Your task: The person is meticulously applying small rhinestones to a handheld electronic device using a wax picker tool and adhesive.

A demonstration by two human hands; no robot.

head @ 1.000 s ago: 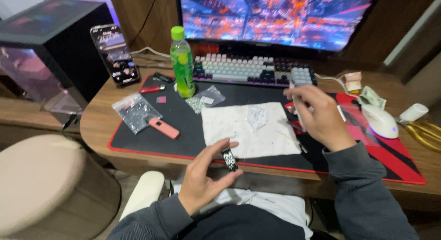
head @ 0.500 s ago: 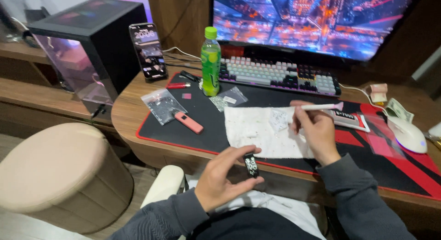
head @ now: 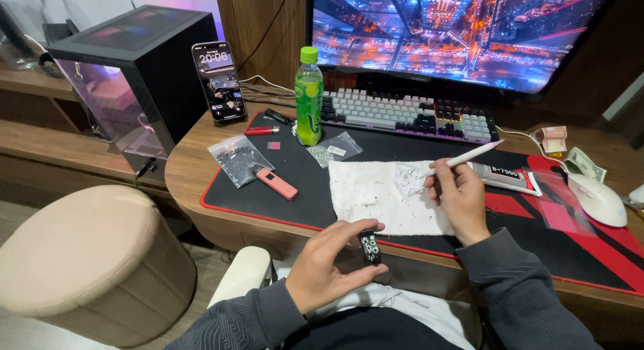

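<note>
The single head view looks down and forward, from close above, over the desk toward the monitor.

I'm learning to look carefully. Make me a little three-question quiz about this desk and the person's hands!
1. True or false: the left hand holds a small black piece studded with tiny stones.
2. What does the right hand hold? A) white pen-like stick B) scissors C) spoon
3. Fill in: the green bottle stands upright in front of the ____.

Key:
1. True; it is pinched between thumb and fingers, below the desk edge.
2. A; its tip points at the sparkly stones on the white cloth.
3. Keyboard.
</note>
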